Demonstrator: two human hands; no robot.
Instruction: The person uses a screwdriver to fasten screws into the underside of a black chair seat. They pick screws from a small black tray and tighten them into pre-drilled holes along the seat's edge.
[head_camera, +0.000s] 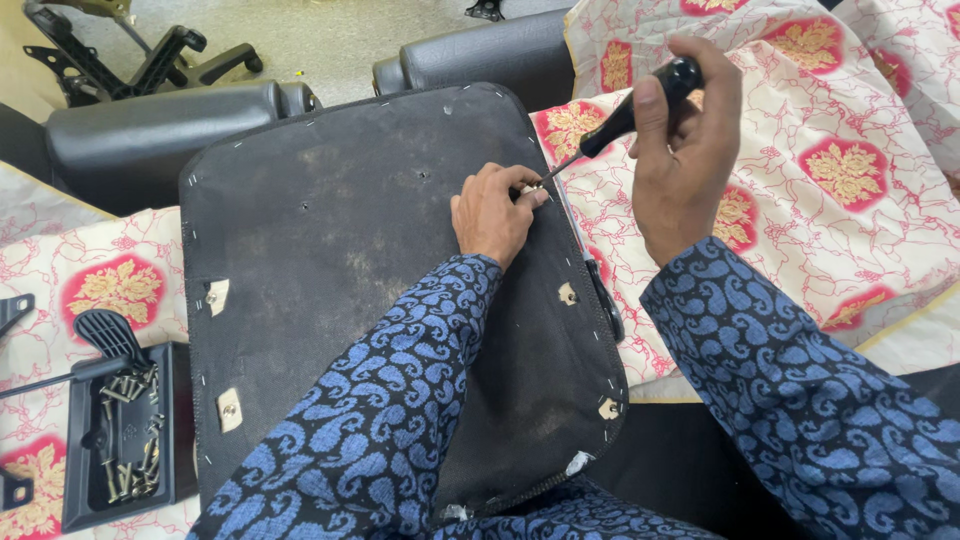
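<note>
Screwdriver (625, 112) sits in my right hand (685, 150), fingers clenched around its black handle; the grip looks smooth, so I judge it can slip if I hold loosely. Its tip meets a small metal piece (528, 190) that my left hand (495, 212) pinches near the right edge of the seat base (330, 260). This base seems stiff and rather heavy, covered with dusty black fabric. It lies on a patterned cloth (850, 200). At the left edge, a tray (75, 500) holds screws (130, 430).

I see blue paisley sleeves (400, 400), a black panel (330, 250), a black-handled screwdriver (625, 115), and cream cloth (850, 170) with red-gold medallions.
</note>
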